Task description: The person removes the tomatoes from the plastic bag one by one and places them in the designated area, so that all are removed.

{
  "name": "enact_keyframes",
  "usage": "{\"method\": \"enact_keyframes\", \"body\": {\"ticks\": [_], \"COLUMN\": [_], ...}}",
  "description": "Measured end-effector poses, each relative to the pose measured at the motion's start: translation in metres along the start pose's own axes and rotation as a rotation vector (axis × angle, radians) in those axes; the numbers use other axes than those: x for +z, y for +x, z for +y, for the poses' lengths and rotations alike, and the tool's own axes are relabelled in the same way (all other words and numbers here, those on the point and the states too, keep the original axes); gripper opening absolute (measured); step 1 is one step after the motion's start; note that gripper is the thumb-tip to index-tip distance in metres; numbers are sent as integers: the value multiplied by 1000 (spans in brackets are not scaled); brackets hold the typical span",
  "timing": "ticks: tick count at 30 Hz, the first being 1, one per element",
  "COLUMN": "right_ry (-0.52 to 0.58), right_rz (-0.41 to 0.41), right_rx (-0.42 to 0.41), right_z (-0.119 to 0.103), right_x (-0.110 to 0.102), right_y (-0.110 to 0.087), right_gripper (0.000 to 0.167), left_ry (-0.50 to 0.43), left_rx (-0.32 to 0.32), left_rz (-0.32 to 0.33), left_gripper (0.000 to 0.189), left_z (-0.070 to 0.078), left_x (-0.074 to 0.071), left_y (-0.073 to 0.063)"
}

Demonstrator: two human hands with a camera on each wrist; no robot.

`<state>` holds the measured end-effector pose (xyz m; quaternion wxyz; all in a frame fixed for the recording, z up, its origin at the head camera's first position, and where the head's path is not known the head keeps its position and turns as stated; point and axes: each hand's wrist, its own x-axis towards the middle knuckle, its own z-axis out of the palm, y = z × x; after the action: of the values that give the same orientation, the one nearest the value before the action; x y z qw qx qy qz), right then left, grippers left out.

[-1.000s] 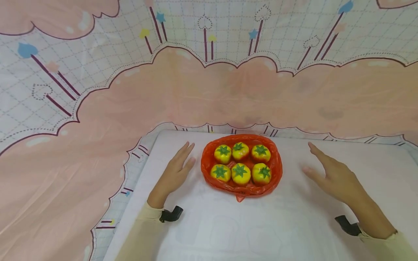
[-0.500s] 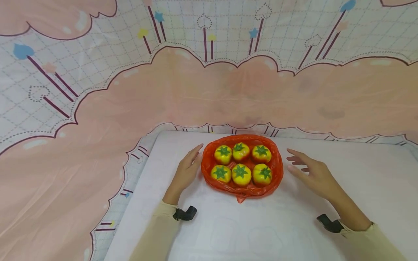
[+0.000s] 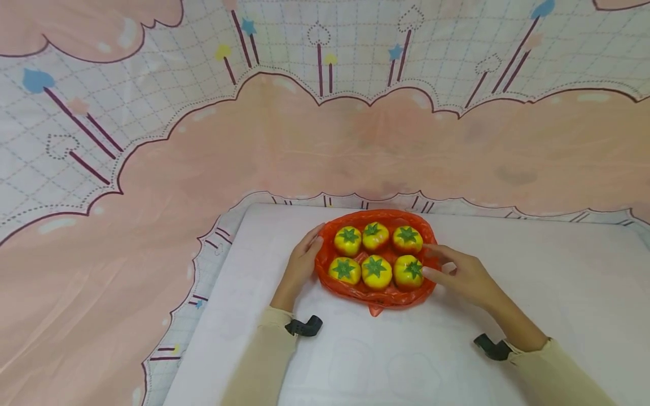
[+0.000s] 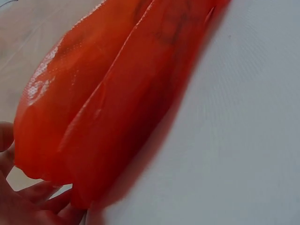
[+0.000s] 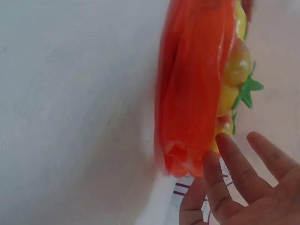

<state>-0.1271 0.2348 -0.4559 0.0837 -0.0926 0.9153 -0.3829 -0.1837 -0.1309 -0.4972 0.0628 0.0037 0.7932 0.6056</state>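
Observation:
A red plastic bag, its rim spread wide, stands on the white table. Inside it sit several yellow-and-red tomato-like fruits with green star-shaped leaves on top. My left hand rests along the bag's left side. In the left wrist view, its fingers lie relaxed at the end of the bag, some partly hidden by it. On the right, my right hand reaches over the rim with thumb and fingers apart. Its fingertips are close to the rightmost fruits. In the right wrist view, the extended fingers overlap the bag's edge.
The white table extends in front of the bag and to both sides. A pink-and-white patterned cloth hangs behind and along the left. A small black device is strapped to each wrist at the cuff.
Both hands have moved inward from either side, the left to the bag's side and the right over its rim. The bag and fruits have stayed in place.

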Motion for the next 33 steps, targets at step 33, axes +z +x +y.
{"method": "enact_keyframes", "body": {"ticks": [33], "right_ry": [-106], "right_rz": [-86], "right_rx": [55], "right_z": [1], "right_x": [14], "right_y": [15], "right_gripper": [79], "left_ry": [-101], "left_rx": [-4], "left_rz": [-54], "left_gripper": [43], "left_z": [-14], "left_x": [6], "left_y": [15]}}
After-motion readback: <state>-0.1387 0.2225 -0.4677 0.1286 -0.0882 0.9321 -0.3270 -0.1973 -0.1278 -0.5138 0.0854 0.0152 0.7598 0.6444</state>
